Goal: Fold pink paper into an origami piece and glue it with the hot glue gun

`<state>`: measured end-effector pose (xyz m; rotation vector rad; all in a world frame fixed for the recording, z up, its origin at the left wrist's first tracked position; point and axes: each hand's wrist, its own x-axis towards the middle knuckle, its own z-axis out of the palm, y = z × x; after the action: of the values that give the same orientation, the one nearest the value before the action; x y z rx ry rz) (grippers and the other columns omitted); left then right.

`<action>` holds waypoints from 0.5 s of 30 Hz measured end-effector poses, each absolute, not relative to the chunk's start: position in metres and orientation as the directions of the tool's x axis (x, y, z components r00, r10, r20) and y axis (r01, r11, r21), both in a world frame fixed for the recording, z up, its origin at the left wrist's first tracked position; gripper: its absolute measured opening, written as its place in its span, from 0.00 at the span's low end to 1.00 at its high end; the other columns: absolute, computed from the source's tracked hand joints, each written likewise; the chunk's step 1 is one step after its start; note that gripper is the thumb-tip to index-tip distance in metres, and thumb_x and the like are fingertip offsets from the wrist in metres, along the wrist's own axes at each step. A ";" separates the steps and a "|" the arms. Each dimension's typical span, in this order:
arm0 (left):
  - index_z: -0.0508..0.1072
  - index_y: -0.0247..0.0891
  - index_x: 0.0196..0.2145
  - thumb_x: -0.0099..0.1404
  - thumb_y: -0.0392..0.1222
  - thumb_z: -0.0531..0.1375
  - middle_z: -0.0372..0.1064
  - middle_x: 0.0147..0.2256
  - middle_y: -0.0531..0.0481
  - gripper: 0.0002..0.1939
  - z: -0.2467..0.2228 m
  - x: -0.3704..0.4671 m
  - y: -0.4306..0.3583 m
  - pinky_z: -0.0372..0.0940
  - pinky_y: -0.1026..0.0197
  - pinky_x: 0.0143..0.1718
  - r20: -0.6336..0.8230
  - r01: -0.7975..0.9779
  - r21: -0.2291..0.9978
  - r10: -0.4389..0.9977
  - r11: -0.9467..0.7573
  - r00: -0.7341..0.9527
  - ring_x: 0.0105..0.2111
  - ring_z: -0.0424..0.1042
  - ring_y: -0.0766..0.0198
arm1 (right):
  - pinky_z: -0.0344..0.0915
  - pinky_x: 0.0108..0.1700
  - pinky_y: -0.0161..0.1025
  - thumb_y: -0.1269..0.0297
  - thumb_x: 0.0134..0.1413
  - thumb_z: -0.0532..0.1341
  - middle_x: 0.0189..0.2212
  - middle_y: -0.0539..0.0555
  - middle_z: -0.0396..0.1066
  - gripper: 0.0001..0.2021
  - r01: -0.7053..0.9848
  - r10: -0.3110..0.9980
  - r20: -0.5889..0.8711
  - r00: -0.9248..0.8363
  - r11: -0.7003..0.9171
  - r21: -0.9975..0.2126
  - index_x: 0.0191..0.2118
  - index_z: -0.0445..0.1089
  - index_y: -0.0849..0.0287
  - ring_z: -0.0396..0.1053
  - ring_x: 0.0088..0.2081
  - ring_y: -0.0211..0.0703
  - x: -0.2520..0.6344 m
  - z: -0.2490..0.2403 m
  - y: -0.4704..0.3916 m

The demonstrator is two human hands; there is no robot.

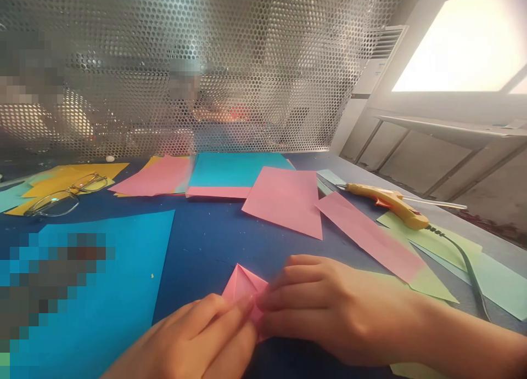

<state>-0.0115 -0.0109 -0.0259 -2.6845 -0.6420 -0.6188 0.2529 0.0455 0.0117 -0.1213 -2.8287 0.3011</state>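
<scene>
A small piece of folded pink paper [242, 283] lies on the dark blue tabletop [206, 242] close in front of me, one pointed corner facing away. My left hand [197, 335] presses on its near left side with the fingers together. From the right, my right hand [317, 302] holds the paper's right side with bent, closed fingers. Both hands' fingertips meet over the paper and hide its middle and near edge. A square pink sheet [288, 201] and a pink strip [366, 233] lie just beyond my right hand.
A blue sheet [135, 291] covers the left, partly blurred. Eyeglasses [61, 198] rest on yellow sheets at the back left. Stacked pink and blue sheets [234, 168] lie before a perforated metal screen [247, 66]. A yellow hot glue gun [387, 203] with its cord lies right, on green sheets.
</scene>
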 end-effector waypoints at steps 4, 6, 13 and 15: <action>0.73 0.39 0.54 0.82 0.34 0.45 0.80 0.49 0.59 0.18 -0.028 -0.013 -0.012 0.72 0.70 0.47 0.488 0.485 -0.247 0.325 -0.839 0.810 0.43 0.80 0.69 | 0.66 0.46 0.41 0.78 0.74 0.46 0.45 0.59 0.81 0.20 0.056 0.122 0.299 -0.947 0.974 -0.219 0.49 0.76 0.67 0.76 0.44 0.44 0.253 0.009 0.044; 0.73 0.40 0.54 0.82 0.34 0.45 0.80 0.51 0.57 0.18 -0.031 -0.015 -0.013 0.73 0.69 0.46 0.477 0.482 -0.276 0.317 -0.832 0.820 0.44 0.80 0.68 | 0.66 0.49 0.42 0.77 0.75 0.47 0.45 0.60 0.81 0.19 0.044 0.111 0.323 -0.940 0.977 -0.208 0.47 0.77 0.67 0.76 0.45 0.44 0.252 0.008 0.043; 0.72 0.40 0.54 0.82 0.33 0.44 0.77 0.56 0.56 0.18 -0.034 -0.011 -0.019 0.56 0.68 0.64 0.511 0.539 -0.252 0.362 -0.804 0.780 0.56 0.75 0.71 | 0.67 0.56 0.42 0.81 0.68 0.52 0.47 0.59 0.82 0.17 0.080 0.209 0.317 -0.925 0.923 -0.377 0.49 0.77 0.64 0.77 0.48 0.43 0.250 0.008 0.042; 0.71 0.39 0.55 0.82 0.34 0.40 0.76 0.57 0.55 0.21 -0.040 -0.007 -0.019 0.48 0.65 0.69 0.516 0.547 -0.167 0.400 -0.821 0.757 0.61 0.70 0.72 | 0.58 0.63 0.42 0.83 0.65 0.52 0.47 0.55 0.82 0.20 0.117 0.249 0.279 -0.928 0.902 -0.416 0.49 0.77 0.60 0.78 0.49 0.40 0.251 0.010 0.042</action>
<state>-0.0072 -0.0189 -0.0400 -2.6476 -0.7329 -0.6767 0.2513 0.0421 0.0098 -0.2709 -2.7385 0.5701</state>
